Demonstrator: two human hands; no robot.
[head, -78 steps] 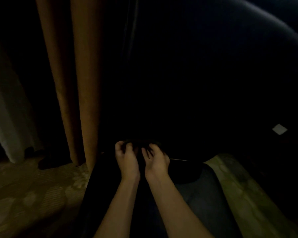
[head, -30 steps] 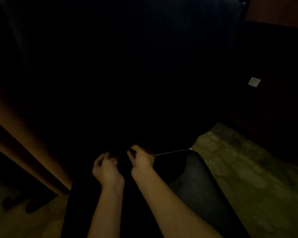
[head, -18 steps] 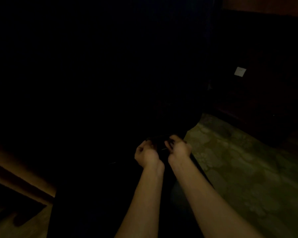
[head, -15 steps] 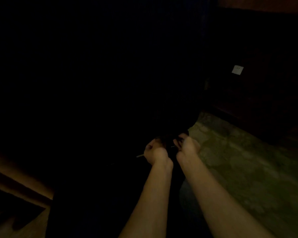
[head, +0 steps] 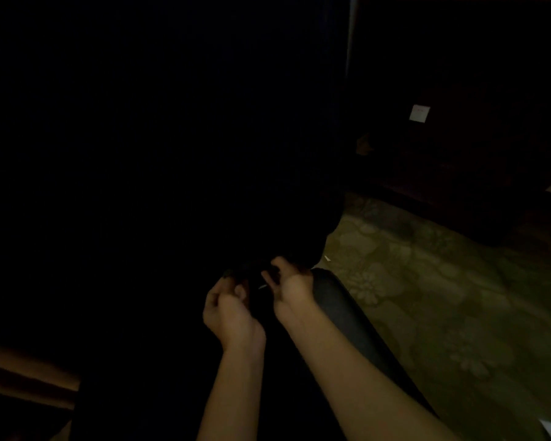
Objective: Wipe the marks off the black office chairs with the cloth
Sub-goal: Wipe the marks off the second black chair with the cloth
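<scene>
1. No text, label, brand or number can be read anywhere; the scene is very dark.
2. The small white square plate [head: 419, 113] on the dark wall at the right bears two tiny reddish marks, too small and blurred to read.

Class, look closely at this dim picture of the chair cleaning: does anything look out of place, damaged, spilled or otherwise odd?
Little stands out. A tiny pale scrap lies on the patterned carpet beside the black chair, like stray litter. The left hand and right hand are curled round something dark; it is too dim to tell more.
</scene>
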